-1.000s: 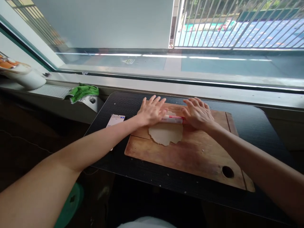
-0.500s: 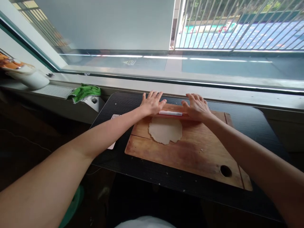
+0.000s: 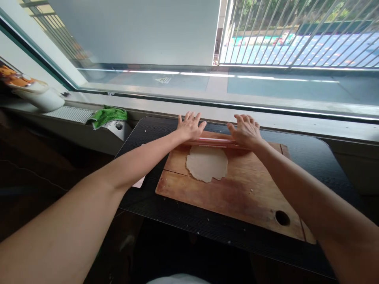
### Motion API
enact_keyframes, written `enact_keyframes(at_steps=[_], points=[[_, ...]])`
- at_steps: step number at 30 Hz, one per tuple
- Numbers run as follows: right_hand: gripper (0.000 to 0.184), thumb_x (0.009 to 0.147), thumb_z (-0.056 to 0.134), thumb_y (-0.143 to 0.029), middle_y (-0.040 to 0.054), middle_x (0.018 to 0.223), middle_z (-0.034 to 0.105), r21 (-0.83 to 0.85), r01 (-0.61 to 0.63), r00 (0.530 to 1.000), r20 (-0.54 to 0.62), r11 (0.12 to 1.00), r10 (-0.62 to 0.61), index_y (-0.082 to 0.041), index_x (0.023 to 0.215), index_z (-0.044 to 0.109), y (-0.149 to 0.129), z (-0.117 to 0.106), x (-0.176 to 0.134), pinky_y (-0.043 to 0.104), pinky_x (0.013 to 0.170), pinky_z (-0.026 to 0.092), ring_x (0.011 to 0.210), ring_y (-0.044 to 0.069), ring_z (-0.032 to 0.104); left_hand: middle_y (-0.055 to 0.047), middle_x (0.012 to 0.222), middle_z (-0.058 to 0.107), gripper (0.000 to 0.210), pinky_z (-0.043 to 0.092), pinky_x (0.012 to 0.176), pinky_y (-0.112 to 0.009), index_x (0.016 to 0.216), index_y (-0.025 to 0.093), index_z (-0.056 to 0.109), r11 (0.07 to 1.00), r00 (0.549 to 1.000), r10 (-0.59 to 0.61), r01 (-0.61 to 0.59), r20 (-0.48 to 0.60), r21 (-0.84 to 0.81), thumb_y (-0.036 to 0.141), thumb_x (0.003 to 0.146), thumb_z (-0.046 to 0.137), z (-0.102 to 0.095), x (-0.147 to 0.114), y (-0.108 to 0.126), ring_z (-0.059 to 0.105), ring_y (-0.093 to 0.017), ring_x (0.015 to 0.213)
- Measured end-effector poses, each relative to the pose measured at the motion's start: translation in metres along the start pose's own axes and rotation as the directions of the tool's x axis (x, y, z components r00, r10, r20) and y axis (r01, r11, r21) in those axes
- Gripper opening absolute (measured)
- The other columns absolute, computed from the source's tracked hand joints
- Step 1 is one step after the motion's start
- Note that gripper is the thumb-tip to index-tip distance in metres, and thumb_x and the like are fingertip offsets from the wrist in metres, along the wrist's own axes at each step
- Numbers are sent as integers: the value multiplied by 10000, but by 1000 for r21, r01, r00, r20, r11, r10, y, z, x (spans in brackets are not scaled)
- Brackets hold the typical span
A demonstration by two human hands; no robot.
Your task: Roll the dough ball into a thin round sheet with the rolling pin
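My left hand (image 3: 190,127) lies palm down on the left part of a red-and-white rolling rod (image 3: 214,141), its fingers spread and stretched forward. On the rod's right part rests my right hand (image 3: 245,130), also flat with fingers apart. Both palms hide the rod's ends. The rod lies across the far edge of a flattened, pale sheet of dough (image 3: 207,163), roughly round with a ragged rim. Under the dough is a wooden board (image 3: 237,201) with a round hole near its front right corner.
The board sits on a black table (image 3: 310,157) against a window sill (image 3: 183,105). A phone-like flat object (image 3: 139,182) is partly hidden beneath my left forearm. Left of the table are a green cloth (image 3: 109,116) and a white pot (image 3: 44,98) with something orange in it.
The rod has turned slightly under my palms, showing more red and a different white stripe. Both hands stay near the board's far edge, and the view has shifted a little.
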State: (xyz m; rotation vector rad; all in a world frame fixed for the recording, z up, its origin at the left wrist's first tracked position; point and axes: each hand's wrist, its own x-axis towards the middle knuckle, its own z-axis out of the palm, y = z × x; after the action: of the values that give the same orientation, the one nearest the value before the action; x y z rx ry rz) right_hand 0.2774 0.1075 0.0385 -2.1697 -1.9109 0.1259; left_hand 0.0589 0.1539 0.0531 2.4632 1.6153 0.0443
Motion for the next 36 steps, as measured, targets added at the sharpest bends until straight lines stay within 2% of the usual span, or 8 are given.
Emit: enact_keyframes(at_steps=[6, 14, 20, 24, 27, 29, 32, 36], points=[[542, 989, 299, -486, 120, 1480, 542, -60, 200, 980, 19, 978, -199, -236, 1407, 538, 4, 1, -60, 546, 1135, 339, 1435, 330, 364, -78, 1671, 293, 644, 113, 1247, -594, 1596, 249, 292, 970, 971, 238, -238, 7, 51, 541, 1024, 245, 14, -55, 1, 192, -292, 1558], [672, 972, 328, -507, 190, 1559, 439, -10, -51, 996, 67, 999, 52, -131, 1523, 407, -5, -3, -1, 582, 1152, 292, 1465, 369, 312, -118, 1684, 243, 643, 125, 1244, -592, 1601, 175, 273, 999, 998, 19, -18, -55, 31, 480, 1037, 231, -1, 2, 0, 146, -299, 1568], [539, 996, 302, -484, 116, 1487, 544, -55, 231, 973, -6, 971, -232, -244, 1416, 539, 0, 3, -60, 553, 1147, 310, 1444, 328, 353, -96, 1647, 346, 634, 143, 1242, -580, 1576, 240, 348, 971, 968, 236, -230, -90, 69, 536, 1018, 297, 15, -50, -1, 231, -310, 1540], [610, 979, 335, -482, 161, 1552, 462, -60, 26, 995, 103, 998, -20, -179, 1493, 463, -1, 3, -8, 583, 1140, 301, 1442, 358, 355, -127, 1648, 328, 607, 156, 1228, -592, 1562, 195, 358, 996, 988, 92, -90, -122, 28, 484, 1032, 295, 5, 0, -1, 207, -309, 1545], [533, 975, 352, -396, 201, 1456, 545, -90, -137, 986, 88, 987, 145, -138, 1386, 571, -10, -3, 21, 567, 1085, 356, 1342, 367, 476, -151, 1583, 419, 515, 174, 1224, -553, 1470, 164, 467, 999, 954, -41, 39, -297, -14, 399, 1039, 312, -14, 31, 8, 291, -306, 1499], [469, 987, 320, -350, 186, 1339, 633, -73, -101, 995, -11, 992, 101, -158, 1242, 663, -17, -5, 11, 510, 1026, 408, 1233, 334, 563, -131, 1496, 514, 443, 246, 1202, -482, 1380, 187, 536, 998, 906, 1, -29, -423, -58, 369, 1044, 310, -23, 19, 16, 396, -282, 1423], [475, 1010, 274, -350, 154, 1099, 735, -94, 32, 992, -121, 995, -44, -186, 1005, 720, -26, -3, -35, 425, 942, 435, 1064, 292, 639, -111, 1307, 637, 368, 392, 1090, -382, 1202, 203, 616, 980, 857, 82, -163, -510, -115, 362, 1043, 325, -26, -33, 20, 557, -248, 1239], [468, 1034, 293, -402, 147, 1012, 756, -195, 149, 985, -56, 969, -162, -180, 994, 702, -37, -4, -80, 368, 859, 427, 976, 279, 677, -93, 1029, 734, 319, 505, 897, -345, 949, 205, 668, 989, 974, -23, -11, -225, -149, 441, 981, 456, -18, -89, 10, 684, -247, 981]])
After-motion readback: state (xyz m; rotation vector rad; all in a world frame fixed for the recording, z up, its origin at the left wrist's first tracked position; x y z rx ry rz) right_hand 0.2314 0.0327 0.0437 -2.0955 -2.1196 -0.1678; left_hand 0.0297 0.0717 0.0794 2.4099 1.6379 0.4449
